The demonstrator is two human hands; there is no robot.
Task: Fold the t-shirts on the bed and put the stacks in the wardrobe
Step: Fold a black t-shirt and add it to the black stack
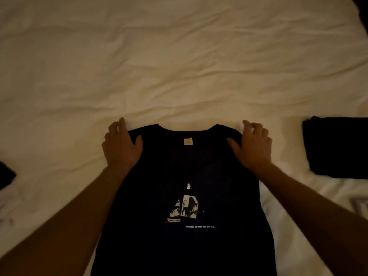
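— Where does the one view look from?
— From the person's head, forward and steeply down onto the bed [179, 56], wide-angled, so the edges bend.
— How near?
— Close: the dark t-shirt [199, 166] runs off the bottom edge, both forearms entering from the lower corners.
— And relative to that t-shirt?
— Bare sheet stretches beyond its collar to the top edge; a folded dark stack [338, 148] lies to its right, cut by the frame.
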